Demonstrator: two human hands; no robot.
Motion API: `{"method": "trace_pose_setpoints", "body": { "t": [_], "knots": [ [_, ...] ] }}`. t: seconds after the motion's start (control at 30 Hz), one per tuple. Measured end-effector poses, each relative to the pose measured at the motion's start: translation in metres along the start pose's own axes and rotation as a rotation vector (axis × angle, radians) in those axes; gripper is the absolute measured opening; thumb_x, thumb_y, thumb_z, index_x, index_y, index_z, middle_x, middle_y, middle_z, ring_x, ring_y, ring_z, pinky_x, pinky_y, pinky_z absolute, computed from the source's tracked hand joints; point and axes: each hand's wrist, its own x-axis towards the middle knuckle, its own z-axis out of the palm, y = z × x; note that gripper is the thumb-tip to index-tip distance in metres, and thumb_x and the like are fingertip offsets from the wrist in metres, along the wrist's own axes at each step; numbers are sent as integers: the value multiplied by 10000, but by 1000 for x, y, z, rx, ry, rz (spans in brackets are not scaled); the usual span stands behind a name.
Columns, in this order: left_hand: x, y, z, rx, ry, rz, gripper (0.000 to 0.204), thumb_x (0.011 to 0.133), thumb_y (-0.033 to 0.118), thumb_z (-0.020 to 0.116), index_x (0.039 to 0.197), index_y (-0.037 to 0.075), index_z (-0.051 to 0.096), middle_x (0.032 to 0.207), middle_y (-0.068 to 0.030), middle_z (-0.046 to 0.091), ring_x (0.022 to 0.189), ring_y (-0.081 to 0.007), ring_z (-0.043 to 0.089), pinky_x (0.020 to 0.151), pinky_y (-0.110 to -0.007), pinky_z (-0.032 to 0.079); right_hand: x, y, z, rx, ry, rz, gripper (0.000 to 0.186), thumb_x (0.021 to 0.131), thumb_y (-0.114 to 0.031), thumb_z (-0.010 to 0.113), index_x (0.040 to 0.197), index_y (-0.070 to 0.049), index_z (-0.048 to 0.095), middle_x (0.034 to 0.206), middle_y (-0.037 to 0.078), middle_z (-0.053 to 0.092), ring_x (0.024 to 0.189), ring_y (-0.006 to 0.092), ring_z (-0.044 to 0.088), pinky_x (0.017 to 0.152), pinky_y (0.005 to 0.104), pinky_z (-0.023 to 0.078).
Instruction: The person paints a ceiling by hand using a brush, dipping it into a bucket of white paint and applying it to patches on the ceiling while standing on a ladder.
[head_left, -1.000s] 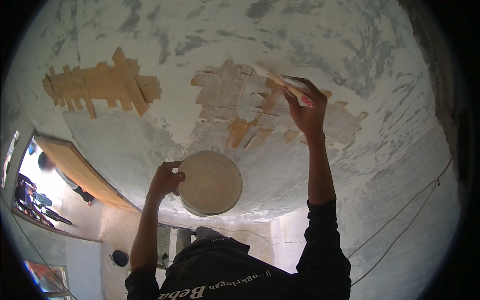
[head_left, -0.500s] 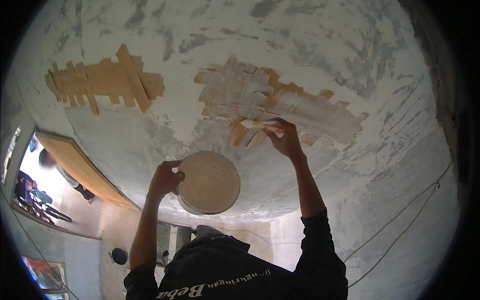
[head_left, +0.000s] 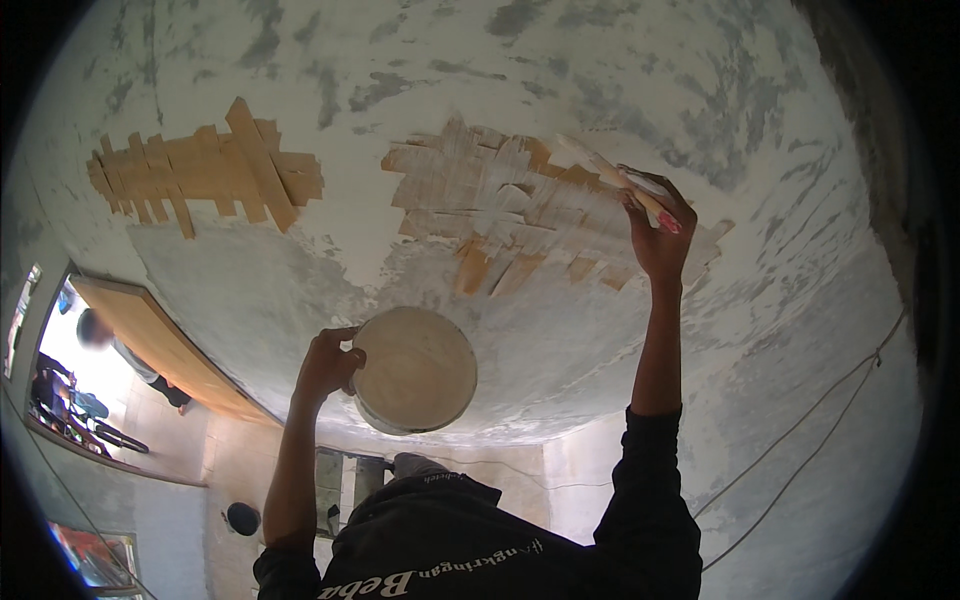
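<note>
My left hand (head_left: 328, 365) grips the rim of a round bucket (head_left: 383, 423), thumb over the edge. Inside it lies pale cream-white paint (head_left: 416, 365). Up and to the right, my right hand (head_left: 663, 235) is closed around a paintbrush (head_left: 606, 172) with a light handle and a pinkish-red end. Its whitish bristles point up and left, at the upper edge of a patch of brown strips (head_left: 585, 222) on the wall. Streaky white covers much of this patch, while bare brown shows along its edges. Whether the bristles touch the surface I cannot tell.
A second patch of plain brown strips (head_left: 205, 168) is on the wall (head_left: 340, 60) at left. Beyond a wooden door (head_left: 170, 340) at far left are a person (head_left: 150, 370) and a bicycle (head_left: 105, 430). A dark round container (head_left: 241, 518) stands on the floor; cables (head_left: 800, 430) hang at right.
My right hand has moved up and to the right with the paintbrush, from the lower edge of the strip patch to its upper edge. My left hand and the bucket have hardly shifted.
</note>
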Motion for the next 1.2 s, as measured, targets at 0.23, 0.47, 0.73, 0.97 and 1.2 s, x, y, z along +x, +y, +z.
{"method": "trace_pose_setpoints", "body": {
  "t": [0.23,0.47,0.73,0.97,1.2],
  "knots": [
    [-2,2,6,0,23,-11,456,669,72,557,1099,-45,649,610,-147,641,462,-183,629,449,-289,521,-39,3,7,89,-369,123,179,767,-78,742,935,-29,706,935,116,694,834,214,675,747,309,520],
    [-3,5,12,-38,51,4,475,666,72,544,1116,-41,644,617,-147,642,464,-188,633,436,-300,533,-80,31,42,125,-392,179,186,771,-35,722,953,-24,692,934,131,685,839,247,668,746,299,514],
    [3,-3,13,-21,48,-10,502,660,64,553,1144,-42,630,650,-156,656,467,-194,634,419,-299,526,-45,33,14,-50,-127,93,187,778,-47,712,964,-34,695,932,130,686,816,276,680,713,317,524],
    [0,-2,14,-52,71,-32,524,666,60,552,1177,-38,613,694,-182,667,491,-205,642,427,-313,525,-23,26,-14,-66,35,32,195,776,12,695,970,-6,694,958,105,702,852,196,681,765,283,516],
    [-2,-8,14,-64,109,-30,531,664,34,555,1186,-49,602,677,-158,655,458,-186,608,394,-296,499,-68,15,2,27,-281,163,197,772,-63,738,964,-42,697,949,125,695,854,199,677,751,313,524]
  ]
}}
